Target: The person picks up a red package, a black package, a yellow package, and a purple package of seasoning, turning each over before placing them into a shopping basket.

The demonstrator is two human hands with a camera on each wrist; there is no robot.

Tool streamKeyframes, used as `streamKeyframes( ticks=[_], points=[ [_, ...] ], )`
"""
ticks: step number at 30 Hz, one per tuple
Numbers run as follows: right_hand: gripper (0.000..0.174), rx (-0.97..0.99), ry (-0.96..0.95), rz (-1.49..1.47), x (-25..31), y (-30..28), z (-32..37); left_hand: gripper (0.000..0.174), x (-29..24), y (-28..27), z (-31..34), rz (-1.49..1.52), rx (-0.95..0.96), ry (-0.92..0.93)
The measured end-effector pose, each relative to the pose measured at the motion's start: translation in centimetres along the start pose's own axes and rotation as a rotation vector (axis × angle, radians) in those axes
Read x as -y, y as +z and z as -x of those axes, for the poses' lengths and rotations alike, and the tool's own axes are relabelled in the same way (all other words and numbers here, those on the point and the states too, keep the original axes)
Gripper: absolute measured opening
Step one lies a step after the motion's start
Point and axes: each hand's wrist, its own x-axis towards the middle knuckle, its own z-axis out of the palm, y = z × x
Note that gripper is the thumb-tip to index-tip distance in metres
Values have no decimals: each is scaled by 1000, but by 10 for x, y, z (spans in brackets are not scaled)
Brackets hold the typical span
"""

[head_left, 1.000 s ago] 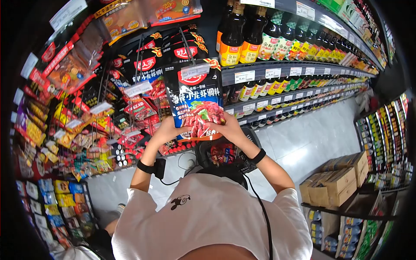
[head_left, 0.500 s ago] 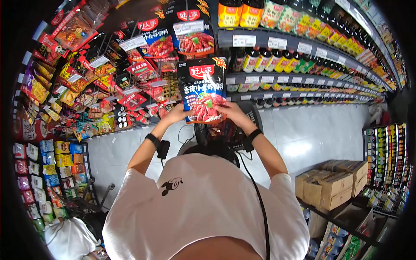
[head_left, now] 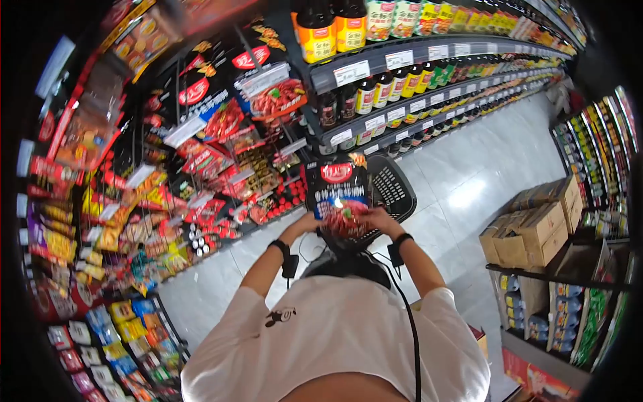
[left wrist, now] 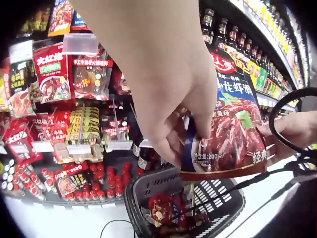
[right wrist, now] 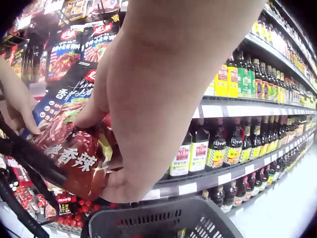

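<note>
A black, blue and red crayfish seasoning pouch (head_left: 338, 184) is held upright between both hands, its printed front facing me. My left hand (head_left: 303, 226) grips the lower left edge, with fingers curled behind it in the left wrist view (left wrist: 173, 94). On the opposite edge, my right hand (head_left: 379, 221) pinches the pouch, thumb across the front. In the head view the pouch overlaps a dark shopping basket (head_left: 400, 194). Inside that basket, the left wrist view shows red packets (left wrist: 163, 208).
Hanging seasoning packets (head_left: 207, 120) cover the rack at left. Shelves of sauce bottles (head_left: 375, 90) run along the right. Cardboard boxes (head_left: 536, 228) stand on a low shelf at far right. Dark cables (left wrist: 282, 178) hang near the hands.
Both hands have brought the pouch down and back from the hanging rack, so it now overlaps the basket in the head view. The head view has also shifted. Both hands keep their hold.
</note>
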Motion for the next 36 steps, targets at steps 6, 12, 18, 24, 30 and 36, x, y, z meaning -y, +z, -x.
streamKeyframes(
  ticks=[6,12,18,24,30,36],
  points=[
    [42,-90,132,50,-28,28,32,46,9,30,20,139,141,-198],
    [39,47,337,-16,-82,21,4,32,88,50,-11,78,43,-179],
    [39,-13,320,-202,-217,14,-63,30,123,68,-75,-399,-138,-139],
    [46,-300,385,-747,-272,-14,-88,28,82,95,-188,-550,-171,-266],
    [39,-519,403,-767,-312,-66,-153,40,66,113,-308,-432,-327,-143],
    [45,-599,440,-805,-266,-148,-163,37,27,129,-373,-575,-337,-54]
  ],
)
